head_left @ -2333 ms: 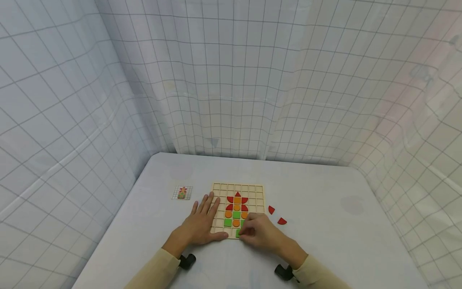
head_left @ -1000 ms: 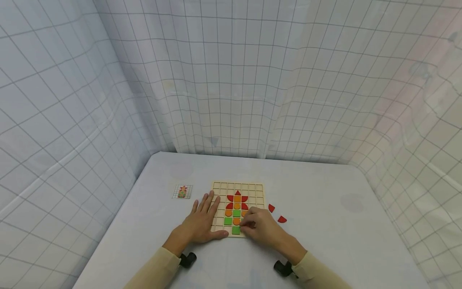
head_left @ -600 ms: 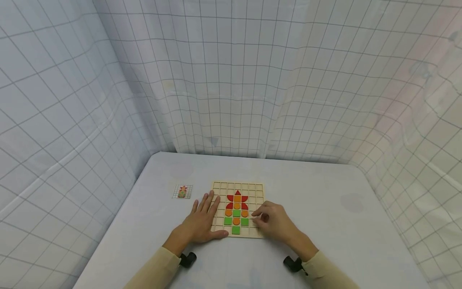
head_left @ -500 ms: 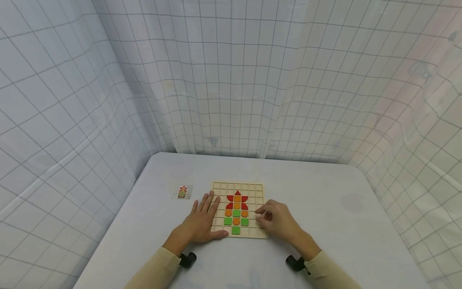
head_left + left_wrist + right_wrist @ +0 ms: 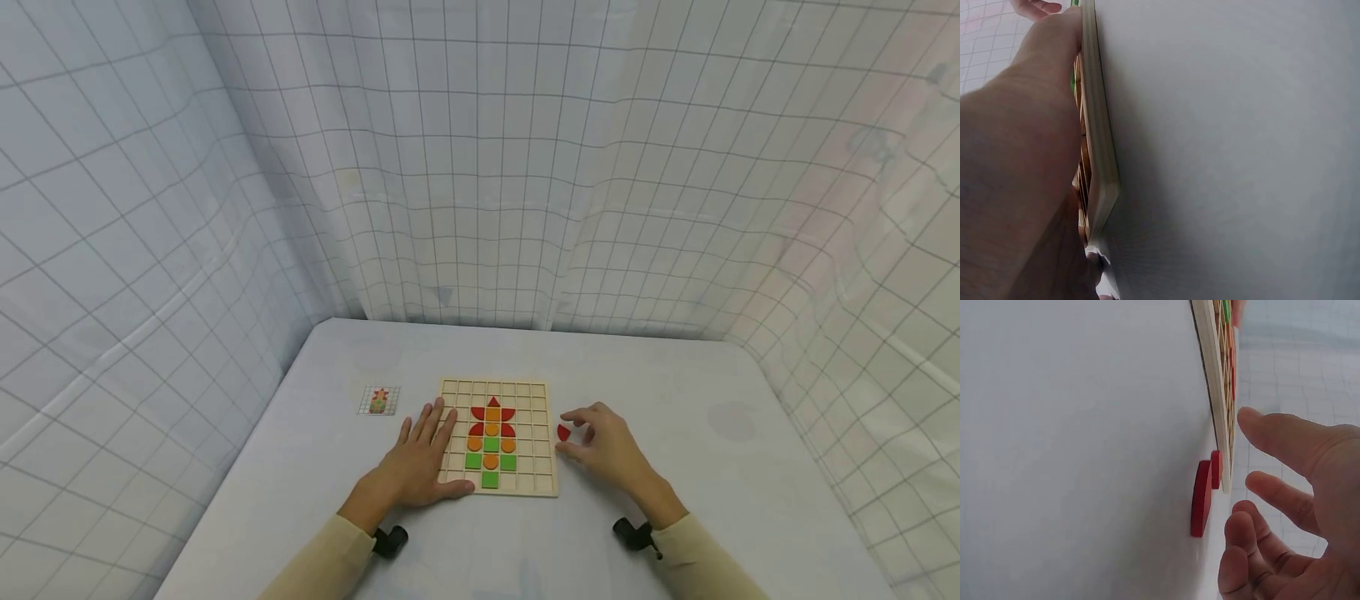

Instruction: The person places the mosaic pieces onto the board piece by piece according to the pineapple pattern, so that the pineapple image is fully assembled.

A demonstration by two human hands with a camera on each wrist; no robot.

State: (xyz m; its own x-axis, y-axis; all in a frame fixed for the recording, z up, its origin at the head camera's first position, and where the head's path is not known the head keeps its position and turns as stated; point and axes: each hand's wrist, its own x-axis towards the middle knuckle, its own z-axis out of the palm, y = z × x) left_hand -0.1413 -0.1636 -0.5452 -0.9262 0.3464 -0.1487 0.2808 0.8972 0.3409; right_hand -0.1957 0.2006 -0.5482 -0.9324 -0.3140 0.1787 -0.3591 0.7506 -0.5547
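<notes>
A wooden grid board (image 5: pixel 536 427) lies on the table with red, orange and green flat pieces set in its cells. My left hand (image 5: pixel 415 467) rests spread on the board's left side, thumb along the front edge. To the right of the board, my right hand (image 5: pixel 606 447) is above the table, its thumb and index finger apart on either side of a red quarter-circle piece (image 5: pixel 564 432). Nothing is between those fingers' tips in the right wrist view, where two red pieces show: a nearer one (image 5: pixel 1201 500) and a farther one (image 5: pixel 1215 469). In the head view my hand hides the second.
A small pattern card (image 5: pixel 378 400) with a coloured figure on a grid lies left of the board. White table surface (image 5: pixel 645 375) surrounds these things. Grid-patterned white curtains (image 5: pixel 495 208) hang behind and at both sides.
My right hand has let go of a green square at the board's front row and moved right, off the board, to the red pieces, its fingers parting. The left hand stays put.
</notes>
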